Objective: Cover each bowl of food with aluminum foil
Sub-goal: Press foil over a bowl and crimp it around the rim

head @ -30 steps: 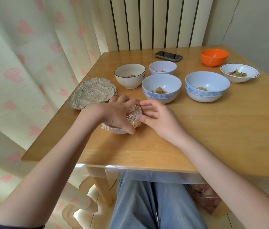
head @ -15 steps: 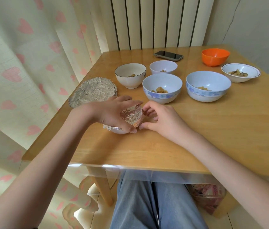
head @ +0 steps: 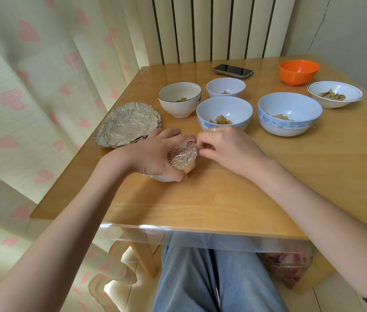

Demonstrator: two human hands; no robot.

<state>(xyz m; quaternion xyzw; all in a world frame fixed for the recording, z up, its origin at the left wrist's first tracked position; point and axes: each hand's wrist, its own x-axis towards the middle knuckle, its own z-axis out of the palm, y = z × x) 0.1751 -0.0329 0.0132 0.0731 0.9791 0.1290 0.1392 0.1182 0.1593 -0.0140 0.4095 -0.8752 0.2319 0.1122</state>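
Note:
A small white bowl [head: 163, 177] stands near the table's left front, capped with crinkled aluminum foil [head: 183, 156]. My left hand [head: 155, 154] curls over the bowl from the left and grips it through the foil. My right hand [head: 227, 149] is at the bowl's right rim, its fingertips pinching the foil edge. A stack of round foil sheets [head: 128, 124] lies to the left at the table's edge. Behind stand uncovered bowls with food: a white one [head: 179, 102], a small pale one [head: 225, 87], two blue-patterned ones [head: 224, 113] [head: 290, 113] and a shallow dish [head: 335, 93].
An orange bowl [head: 299, 72] and a dark phone [head: 232, 70] sit at the far side of the wooden table [head: 200, 199]. A heart-print curtain [head: 31, 97] hangs close on the left. My legs in jeans show under the table's front edge.
My right hand has moved up along the bowl's right rim, its fingers curling in to pinch the foil. My left hand keeps its grip on the bowl.

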